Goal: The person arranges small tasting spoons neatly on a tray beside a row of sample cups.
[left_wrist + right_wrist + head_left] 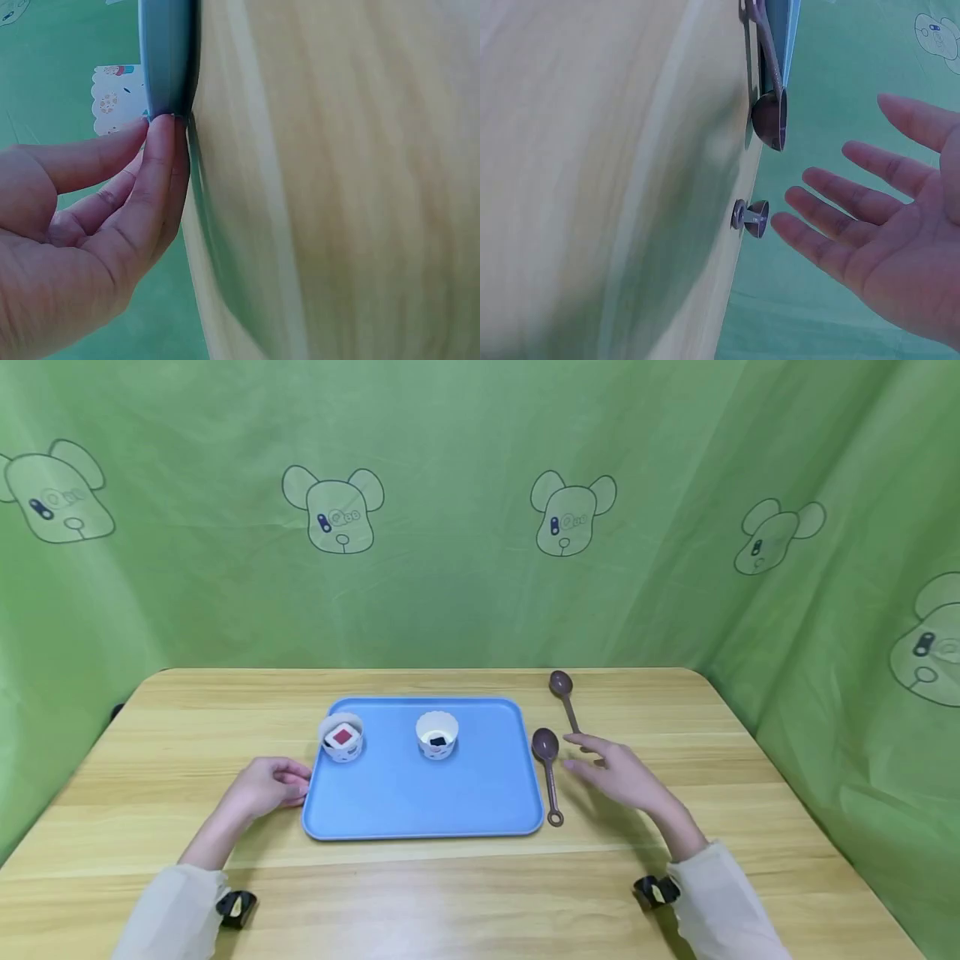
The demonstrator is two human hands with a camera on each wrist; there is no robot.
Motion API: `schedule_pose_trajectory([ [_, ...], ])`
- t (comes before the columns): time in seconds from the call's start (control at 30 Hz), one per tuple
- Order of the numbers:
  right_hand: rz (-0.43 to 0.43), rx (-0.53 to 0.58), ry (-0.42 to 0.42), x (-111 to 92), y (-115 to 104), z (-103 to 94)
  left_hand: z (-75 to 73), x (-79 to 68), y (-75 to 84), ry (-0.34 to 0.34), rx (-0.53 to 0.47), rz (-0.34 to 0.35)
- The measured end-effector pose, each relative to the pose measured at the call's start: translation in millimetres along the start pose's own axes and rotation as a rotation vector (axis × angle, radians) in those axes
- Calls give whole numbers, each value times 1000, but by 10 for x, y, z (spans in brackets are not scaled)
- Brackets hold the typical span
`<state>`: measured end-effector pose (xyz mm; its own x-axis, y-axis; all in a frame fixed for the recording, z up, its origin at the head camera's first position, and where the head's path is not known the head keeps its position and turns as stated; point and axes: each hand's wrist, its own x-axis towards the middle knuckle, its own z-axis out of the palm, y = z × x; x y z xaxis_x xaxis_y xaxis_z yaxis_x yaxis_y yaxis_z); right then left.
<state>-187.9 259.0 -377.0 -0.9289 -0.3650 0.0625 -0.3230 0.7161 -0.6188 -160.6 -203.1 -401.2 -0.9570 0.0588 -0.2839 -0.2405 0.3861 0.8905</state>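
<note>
My left hand [272,787] is at the left edge of a blue tray [420,802]. In the left wrist view, its thumb and fingers [156,161] pinch the tray's rim [169,67]. Two white scalloped paper cups stand on the tray. The left cup [342,752] holds a white piece with a red diamond, and the middle cup [437,727] has something small and dark inside. My right hand [618,772] hovers with spread, extended fingers, holding nothing. Near it lie two brown spoons: one [550,777] along the tray's right edge, another [566,697] farther back, its handle end behind the fingertips.
Everything lies on a light wood-grain table [420,902]. Behind and to the right hangs a green curtain [457,593] with printed bear heads. Black bands [236,908] sit at both wrists, by the pale sleeves.
</note>
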Motion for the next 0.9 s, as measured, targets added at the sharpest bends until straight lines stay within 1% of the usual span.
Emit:
schedule_pose_trajectory([
  [0.17,27,90,-7,58,-25,-30,-1,4,-1,-6,-20,-18],
  [0.27,88,173,-45,97,-54,-45,0,3,3,-9,-27,-26],
  [0.4,190,314,-107,133,-74,-43,7,7,6,-10,-42,-35],
  [0.47,219,377,-126,147,-72,-29,10,10,5,-13,-47,-36],
  [0.57,231,451,-143,164,-67,-4,13,14,1,-15,-52,-34],
  [0.63,245,484,-146,175,-64,13,12,15,-3,-17,-57,-34],
  [0.9,278,535,-168,202,-52,74,4,22,-18,-23,-71,-41],
])
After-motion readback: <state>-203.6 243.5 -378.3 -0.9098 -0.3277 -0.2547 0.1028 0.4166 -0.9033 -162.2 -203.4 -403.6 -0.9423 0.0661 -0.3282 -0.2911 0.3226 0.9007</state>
